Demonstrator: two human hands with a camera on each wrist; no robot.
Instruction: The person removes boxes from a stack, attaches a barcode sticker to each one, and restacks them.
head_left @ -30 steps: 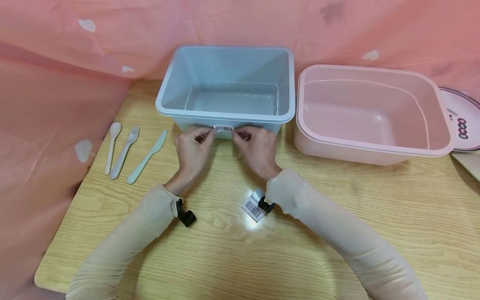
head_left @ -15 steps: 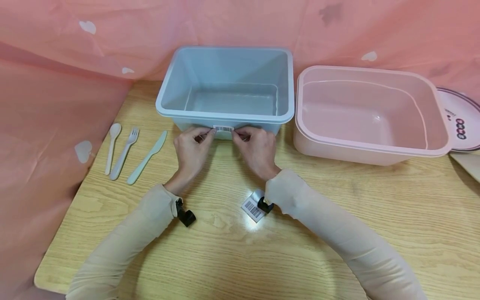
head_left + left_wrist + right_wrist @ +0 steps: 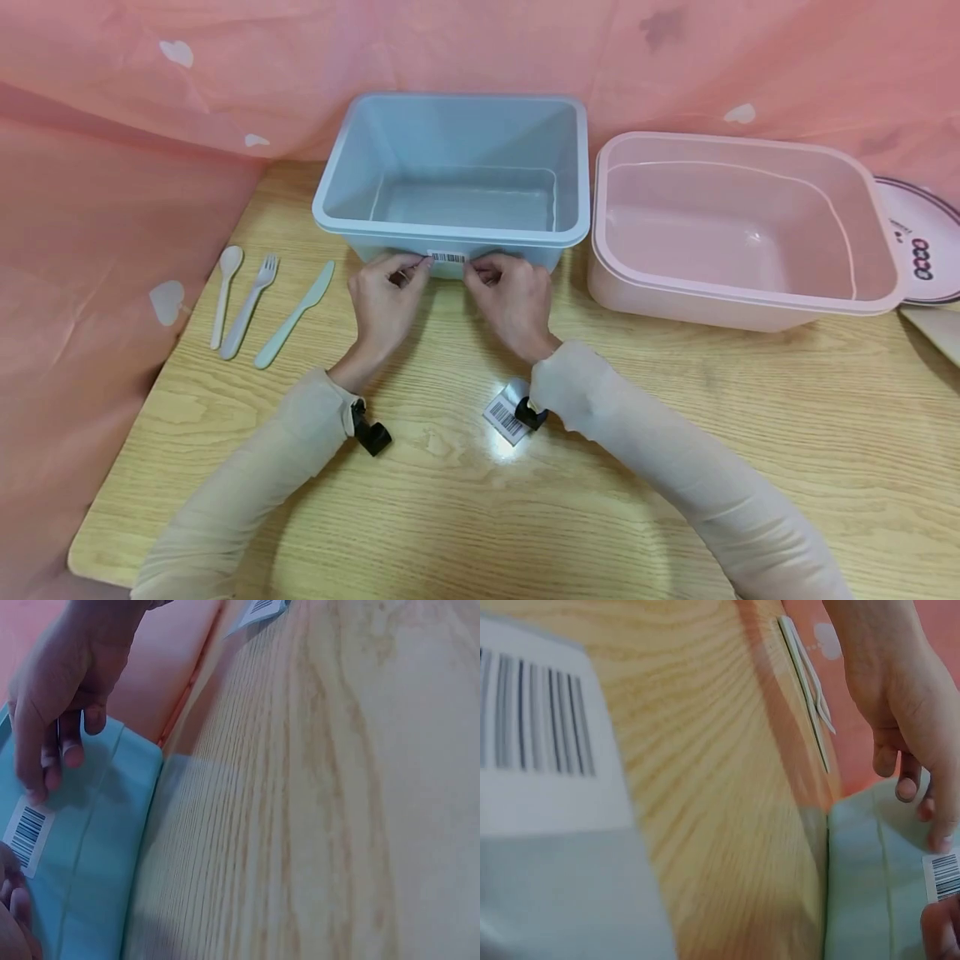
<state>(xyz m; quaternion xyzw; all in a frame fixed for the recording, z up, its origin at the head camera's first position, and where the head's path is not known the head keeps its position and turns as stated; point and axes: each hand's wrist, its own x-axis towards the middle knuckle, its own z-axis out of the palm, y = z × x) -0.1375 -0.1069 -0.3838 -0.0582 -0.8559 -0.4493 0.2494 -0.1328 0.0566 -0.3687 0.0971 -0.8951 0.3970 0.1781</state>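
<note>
A white barcode sticker [image 3: 447, 257] lies against the front wall of a blue-grey plastic bin [image 3: 450, 229], just under its rim. My left hand [image 3: 386, 298] pinches the sticker's left end between thumb and forefinger. At the opposite end, my right hand [image 3: 513, 300] pinches in the same way, its other fingers bent. In the left wrist view, the sticker [image 3: 28, 834] looks flat on the wall with fingertips right at both ends. A backing sheet with another barcode [image 3: 506, 417] lies on the table, partly covered by the black camera on my right wrist.
A pink plastic bin [image 3: 750, 225] stands to the right, with a patterned plate [image 3: 926, 242] behind its right end. On the left lie a white spoon [image 3: 223, 296], a grey fork [image 3: 250, 308] and a pale green knife [image 3: 295, 315]. Pink cloth [image 3: 480, 42] hangs behind the wooden table [image 3: 420, 517].
Both hands stay almost still at the sticker. A little more of the sticker's right end shows beside the right fingertips. The bins and cutlery have not moved.
</note>
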